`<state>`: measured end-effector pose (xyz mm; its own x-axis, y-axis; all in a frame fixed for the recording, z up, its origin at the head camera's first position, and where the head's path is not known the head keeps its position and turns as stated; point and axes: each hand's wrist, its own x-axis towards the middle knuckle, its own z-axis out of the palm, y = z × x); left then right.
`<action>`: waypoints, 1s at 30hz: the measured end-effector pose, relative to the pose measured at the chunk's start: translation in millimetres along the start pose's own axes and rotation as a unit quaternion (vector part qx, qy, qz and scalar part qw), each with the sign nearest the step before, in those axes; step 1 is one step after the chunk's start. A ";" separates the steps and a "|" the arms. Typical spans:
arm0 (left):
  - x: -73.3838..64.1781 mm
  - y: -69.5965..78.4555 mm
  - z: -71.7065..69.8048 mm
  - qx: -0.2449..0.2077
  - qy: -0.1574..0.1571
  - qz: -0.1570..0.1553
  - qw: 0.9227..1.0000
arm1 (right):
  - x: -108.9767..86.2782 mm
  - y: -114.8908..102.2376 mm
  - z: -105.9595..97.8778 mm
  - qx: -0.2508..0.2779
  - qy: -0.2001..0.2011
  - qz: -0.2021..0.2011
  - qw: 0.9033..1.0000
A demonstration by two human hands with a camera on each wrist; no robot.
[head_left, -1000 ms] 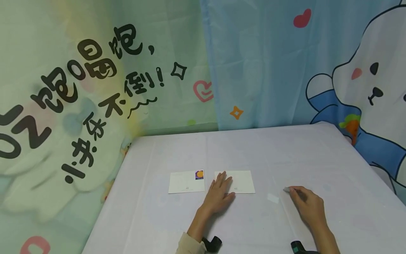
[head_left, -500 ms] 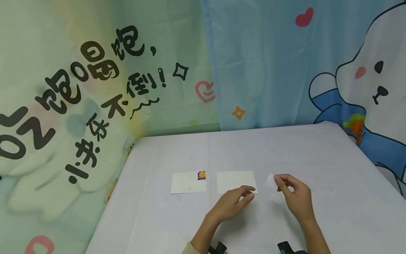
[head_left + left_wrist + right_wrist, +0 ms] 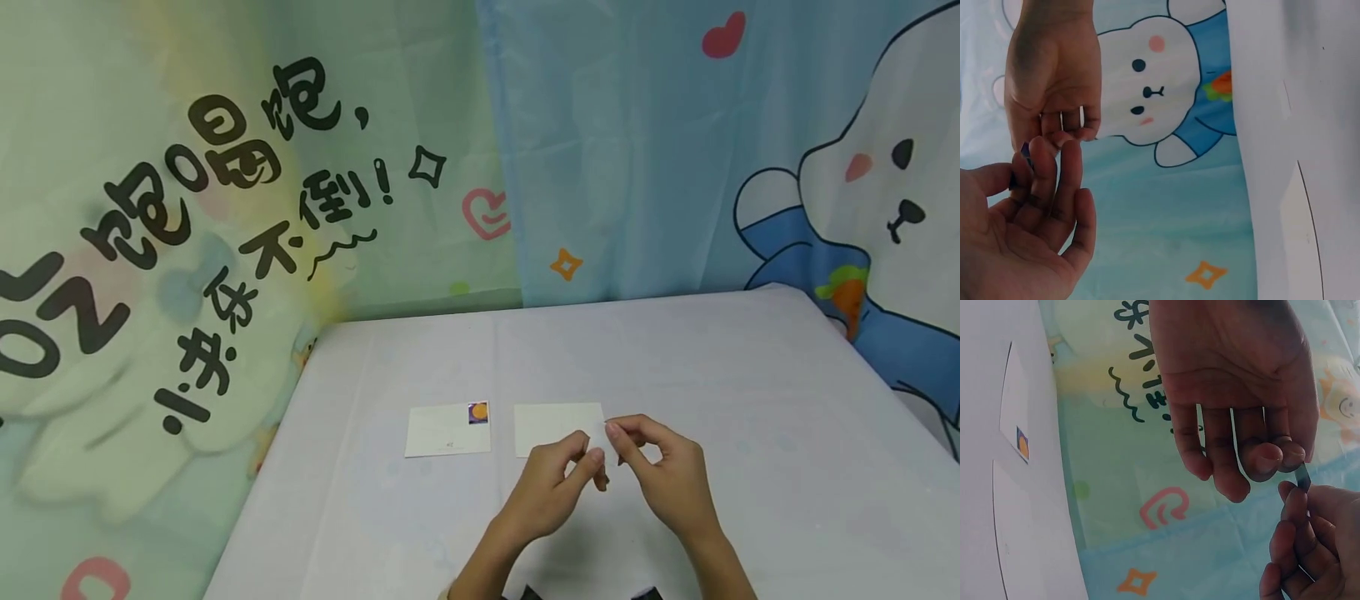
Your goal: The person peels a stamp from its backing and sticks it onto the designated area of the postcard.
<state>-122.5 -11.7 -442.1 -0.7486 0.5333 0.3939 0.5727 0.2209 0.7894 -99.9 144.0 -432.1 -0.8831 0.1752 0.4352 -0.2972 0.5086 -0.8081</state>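
Note:
In the head view, my left hand [image 3: 549, 490] and right hand [image 3: 670, 477] meet above the near right corner of a blank white card [image 3: 551, 421]. Between their fingertips is a small thin piece, pale from above. Seen edge-on in the right wrist view, this small stamp [image 3: 1302, 477] is dark; the left wrist view shows the stamp [image 3: 1025, 150] with a purple tint. My right thumb and forefinger pinch it. The left thumb and forefinger also pinch it, though fingers hide most of the contact. To the left lies another white card [image 3: 435, 433] bearing a purple-and-orange stamp [image 3: 478, 412].
Both cards lie flat, side by side, on a white-covered table [image 3: 420, 358]. A printed curtain [image 3: 615, 150] hangs beyond the far and left edges. Dark wrist-camera mounts show at the bottom of the head view.
The right hand has lifted the pale piece and moved left to meet the left hand. The left hand has come off the right card, moved right and curled its fingers.

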 end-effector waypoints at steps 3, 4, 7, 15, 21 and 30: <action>-2.2 2.7 -1.5 0.000 0.013 0.007 1.000 | -1.0 -3.6 0.8 -0.003 0.005 -0.013 1.000; -3.0 3.0 -1.8 -0.001 0.016 0.007 1.000 | -1.2 -4.6 0.9 -0.002 0.006 -0.016 1.000; -5.1 1.4 -2.2 -0.003 0.022 0.003 1.000 | -1.3 -6.2 1.3 0.000 0.008 -0.026 1.000; -7.9 -2.8 -3.8 -0.015 0.028 -0.003 0.999 | -1.6 -7.8 2.0 -0.004 0.007 -0.043 0.999; -8.9 -3.8 -5.2 -0.024 0.032 -0.004 0.999 | -0.7 -7.2 2.8 -0.008 0.004 -0.039 0.999; -9.7 -7.5 -13.0 -0.029 0.052 0.000 0.998 | -3.8 -4.8 4.4 -0.008 -0.001 -0.035 0.999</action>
<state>-123.9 -29.2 -445.7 -0.7812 0.4449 0.4380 0.5543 0.1715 0.8144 -96.7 137.2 -431.6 -0.8611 0.1378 0.4894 -0.3518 0.5335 -0.7692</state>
